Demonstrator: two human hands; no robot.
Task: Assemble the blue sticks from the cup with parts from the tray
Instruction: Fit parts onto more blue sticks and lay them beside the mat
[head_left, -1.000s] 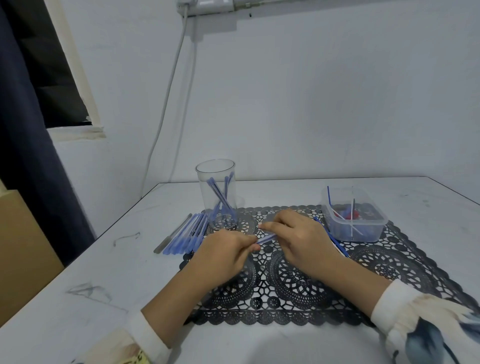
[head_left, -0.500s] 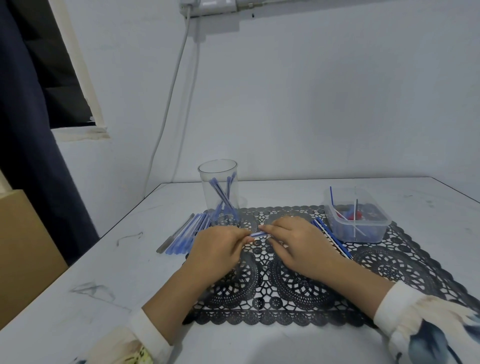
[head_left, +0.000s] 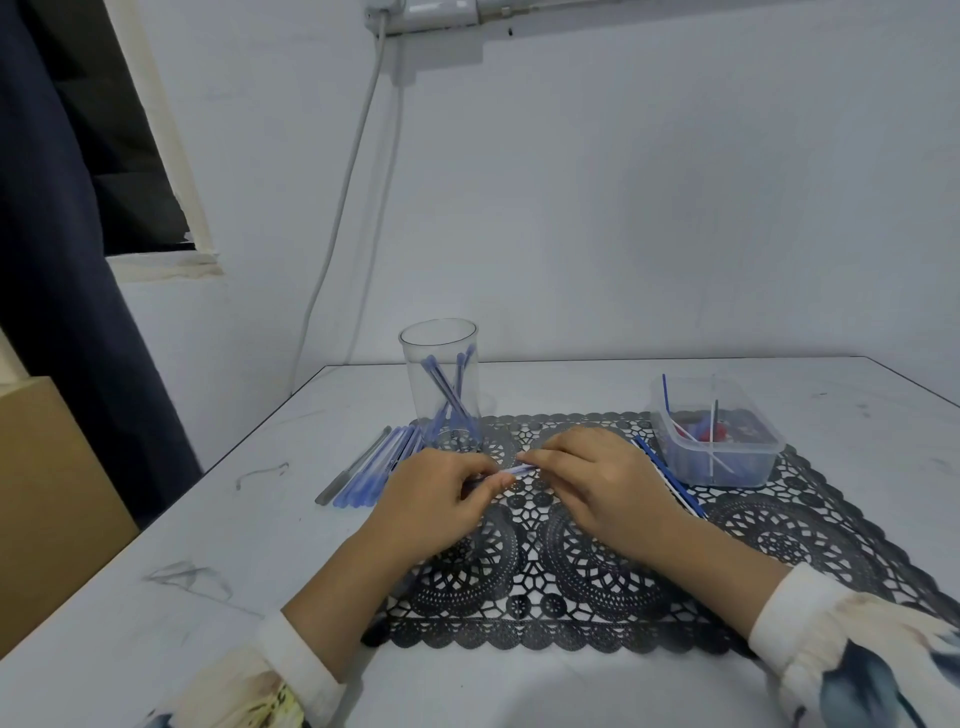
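A clear cup (head_left: 441, 384) holding several blue sticks stands at the back of the black lace mat (head_left: 597, 561). A clear plastic tray (head_left: 719, 457) with small blue and red parts and thin rods sits at the mat's right rear. Over the mat's middle, my left hand (head_left: 439, 501) and my right hand (head_left: 597, 478) both pinch one blue stick (head_left: 514, 471) between their fingertips; only a short piece of it shows. A row of blue sticks (head_left: 379, 467) lies left of the cup.
A grey stick (head_left: 353, 473) lies at the left edge of the row. Two thin blue and white rods (head_left: 670, 480) lie on the mat between my right hand and the tray. A cardboard box (head_left: 47, 499) and dark curtain (head_left: 57, 260) stand left of the white table (head_left: 156, 571).
Both hands have drifted slightly away from me with the stick. Less of the stick shows between the fingertips than a second ago.
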